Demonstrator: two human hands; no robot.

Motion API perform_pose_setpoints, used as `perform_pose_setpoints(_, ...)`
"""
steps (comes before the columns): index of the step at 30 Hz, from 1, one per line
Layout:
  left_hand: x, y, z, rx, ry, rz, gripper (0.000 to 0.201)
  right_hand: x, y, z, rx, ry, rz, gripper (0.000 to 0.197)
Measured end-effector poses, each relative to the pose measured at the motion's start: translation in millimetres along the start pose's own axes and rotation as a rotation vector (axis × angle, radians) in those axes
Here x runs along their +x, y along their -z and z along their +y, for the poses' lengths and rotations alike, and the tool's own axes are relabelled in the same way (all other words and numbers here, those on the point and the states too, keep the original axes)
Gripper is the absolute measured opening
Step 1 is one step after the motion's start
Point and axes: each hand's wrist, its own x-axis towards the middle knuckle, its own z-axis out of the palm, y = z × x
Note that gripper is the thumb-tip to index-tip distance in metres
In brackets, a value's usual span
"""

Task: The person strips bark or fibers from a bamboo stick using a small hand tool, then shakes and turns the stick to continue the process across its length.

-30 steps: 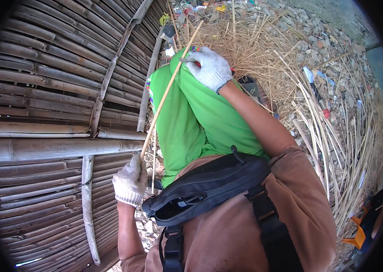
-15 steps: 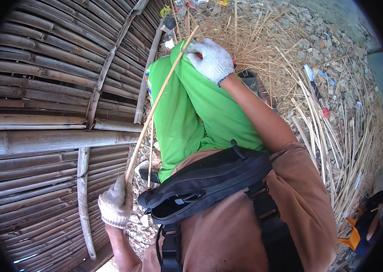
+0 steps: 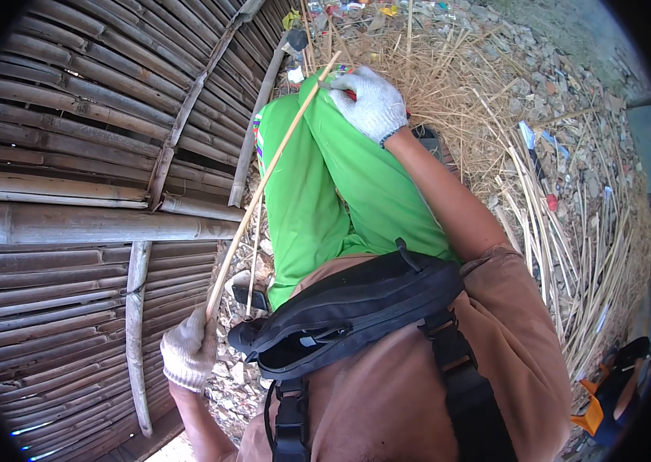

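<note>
A long, thin bamboo strip (image 3: 267,179) slants across my green-trousered legs (image 3: 368,200). Its near end is in my left hand (image 3: 188,350), whose white-gloved fingers are closed round it beside my left hip. Over my knee, near the strip's far end, rests my right hand (image 3: 371,104), also in a white glove. Its fingers are curled round a small red thing (image 3: 351,95), mostly hidden by the glove, so its kind does not show. The strip's tip sticks out just beyond this hand.
At left stands a wall of bamboo slats (image 3: 71,154) with a thick pole (image 3: 94,223). Straw-like shavings (image 3: 448,92) lie ahead on stony ground. Several pale strips (image 3: 541,231) are spread along my right. A black waist bag (image 3: 356,308) sits across my lap.
My left hand has drawn slightly back toward me, and the strip has slid a little with it. My right hand stays at the knee, its grip much the same.
</note>
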Motion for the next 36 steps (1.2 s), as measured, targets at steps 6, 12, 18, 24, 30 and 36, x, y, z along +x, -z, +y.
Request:
perform_pose_setpoints(6, 69.9, -34.7, 8.2, -0.104, -0.082, 0.077, 0.015, 0.5, 2.4, -3.5, -0.032, 0.011, -0.035, 0.022)
perform_pose_setpoints(12, 118.0, -38.9, 20.9, -0.198, -0.151, 0.091, 0.016, 0.0, -3.3, 0.6, -0.046, 0.027, -0.010, 0.021)
perform_pose_setpoints(18, 85.4, -27.7, 7.5, -0.122, -0.159, 0.054, 0.018, 0.1, -1.6, -2.3, -0.001, -0.013, -0.018, 0.019)
perform_pose_setpoints(24, 44.4, -13.5, -0.3, -0.082, -0.101, 0.016, 0.019, 0.9, -2.3, -3.5, -0.030, -0.018, -0.048, 0.019)
perform_pose_setpoints(30, 16.1, -4.5, -11.5, -0.058, -0.074, 0.001, 0.017, 1.2, -1.6, -3.9, -0.007, -0.011, -0.033, 0.022)
perform_pose_setpoints(36, -13.9, 26.6, -10.0, -0.054, 0.052, -0.122, 0.014, 1.0, -1.4, -6.9, -0.028, -0.024, -0.062, 0.025)
